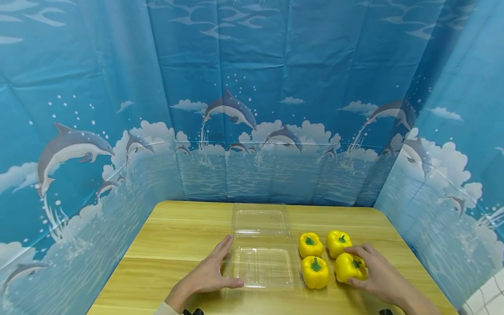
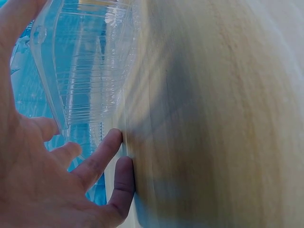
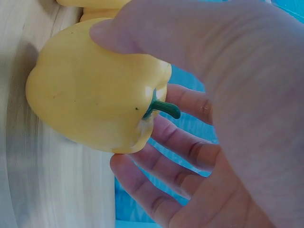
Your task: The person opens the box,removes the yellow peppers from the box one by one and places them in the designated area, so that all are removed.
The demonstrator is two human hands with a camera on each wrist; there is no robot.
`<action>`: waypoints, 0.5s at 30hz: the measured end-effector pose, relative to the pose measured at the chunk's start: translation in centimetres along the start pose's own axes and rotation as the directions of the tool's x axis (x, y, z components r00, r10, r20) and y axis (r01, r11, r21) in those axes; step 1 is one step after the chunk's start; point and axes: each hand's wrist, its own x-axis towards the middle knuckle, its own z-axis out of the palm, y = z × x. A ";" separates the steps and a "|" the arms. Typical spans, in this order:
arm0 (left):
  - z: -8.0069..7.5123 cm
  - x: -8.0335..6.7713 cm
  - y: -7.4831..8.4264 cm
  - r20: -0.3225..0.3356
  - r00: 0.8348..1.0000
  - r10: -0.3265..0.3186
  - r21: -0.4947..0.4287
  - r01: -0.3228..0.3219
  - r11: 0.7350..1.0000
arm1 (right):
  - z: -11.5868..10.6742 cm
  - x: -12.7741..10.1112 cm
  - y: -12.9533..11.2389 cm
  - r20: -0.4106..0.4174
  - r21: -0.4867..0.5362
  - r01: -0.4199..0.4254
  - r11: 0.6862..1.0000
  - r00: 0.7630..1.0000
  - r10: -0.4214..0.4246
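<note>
My right hand [image 1: 385,276] grips the nearest right yellow bell pepper [image 1: 346,267], thumb on one side and fingers round the other. In the right wrist view this bell pepper [image 3: 90,90] lies tilted, its green stem pointing toward the palm. Three more yellow bell peppers stand close by: one front left [image 1: 315,275], one back left [image 1: 310,246], one back right [image 1: 337,243]. My left hand [image 1: 206,272] is spread at the left side of a clear plastic clamshell container [image 1: 264,267], its thumb at the near edge and its fingers extended along the side.
The container's lid [image 1: 260,218] lies folded open toward the back of the wooden table [image 1: 173,236]. A blue curtain [image 1: 252,175] printed with dolphins hangs round the back and both sides of the table. White tiles [image 1: 488,293] show at the lower right.
</note>
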 end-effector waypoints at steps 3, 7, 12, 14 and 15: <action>-0.1 0.0 0.1 -0.001 1.000 0.002 0.000 -0.002 1.000 | 0.1 0.1 0.1 -0.006 0.000 0.010 1.000 1.000 -0.010; -0.1 0.0 0.1 -0.003 1.000 0.003 0.002 -0.003 1.000 | 0.2 0.1 0.1 -0.008 -0.002 0.016 1.000 1.000 -0.016; -0.2 0.1 0.1 -0.001 1.000 0.003 -0.002 -0.003 1.000 | 0.2 0.2 0.0 0.005 0.002 0.008 1.000 1.000 -0.008; -0.1 0.1 0.0 0.000 1.000 0.003 -0.006 -0.003 1.000 | 0.2 0.1 0.0 0.006 -0.001 0.004 1.000 1.000 -0.004; -0.1 0.1 0.0 0.000 1.000 0.003 -0.008 -0.003 1.000 | 0.2 0.1 -0.1 0.004 -0.005 0.006 1.000 1.000 -0.006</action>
